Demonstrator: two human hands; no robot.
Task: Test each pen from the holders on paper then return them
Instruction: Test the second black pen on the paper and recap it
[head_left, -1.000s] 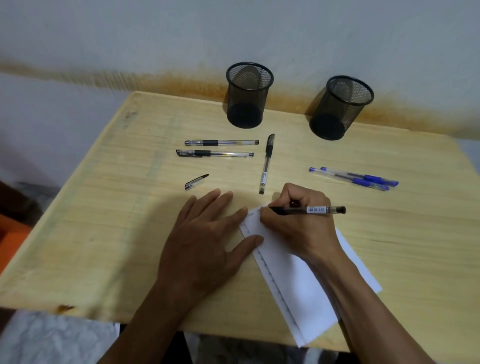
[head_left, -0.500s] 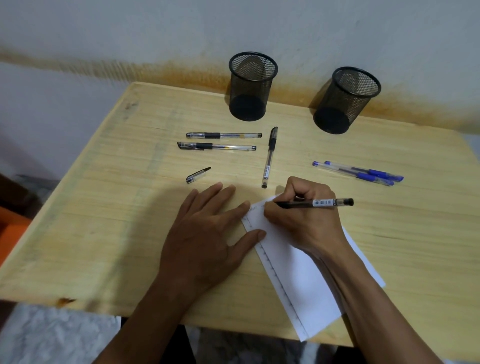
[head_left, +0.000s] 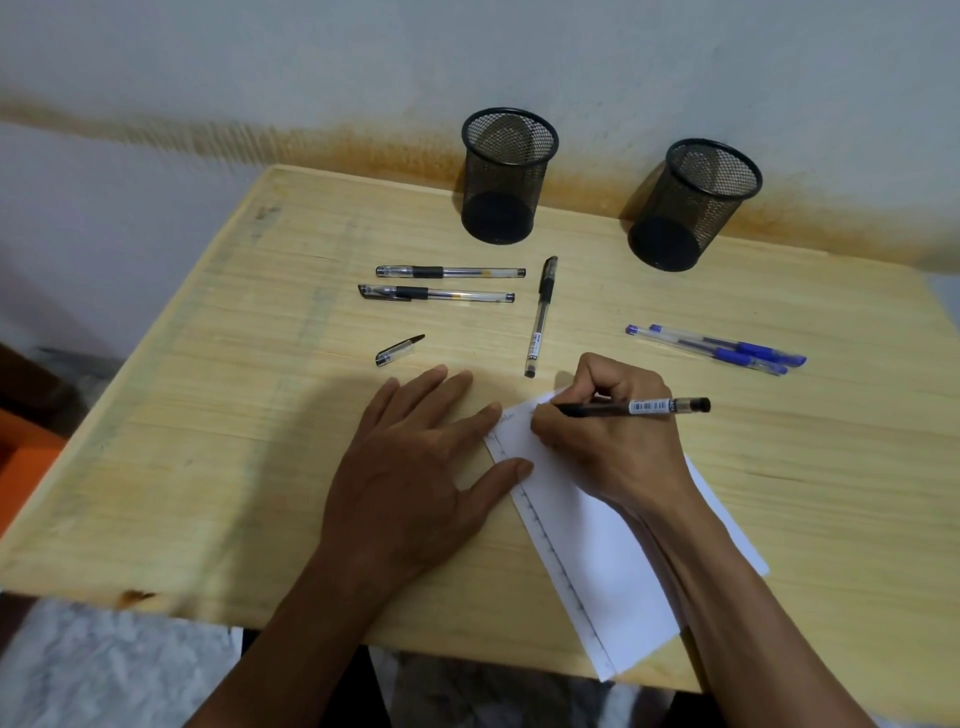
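My right hand (head_left: 605, 441) gripped a black pen (head_left: 631, 408) between thumb and curled fingers, its tip down on the upper corner of the sheet of paper (head_left: 597, 551), its barcoded barrel pointing out to the right. I judged this to be the test stroke for that pen; faint marks showed near the corner, too small to read. My left hand (head_left: 415, 467) lay flat, fingers straight and spread, with the thumb and forefinger tips resting on the left edge of the paper, presumably to keep the sheet from sliding under the stroke. The paper lay aslant on the worktop (head_left: 208, 415), its lower corner overhanging the near edge, a ruled margin running along its long left side.

The loose cap (head_left: 399, 350) lay alone to the left, probably the cap of the pen in use. Two capped black pens (head_left: 447, 283) lay side by side beyond it, a third black pen (head_left: 540, 317) lay almost lengthwise away from me, and two blue pens (head_left: 717, 349) lay together at the right. The grouping by colour suggested each set belonged to its own holder. Both mesh holders, the left holder (head_left: 506, 176) and the right holder (head_left: 691, 205), stood upright at the far edge against the wall and appeared to contain nothing, so no pen had yet been returned
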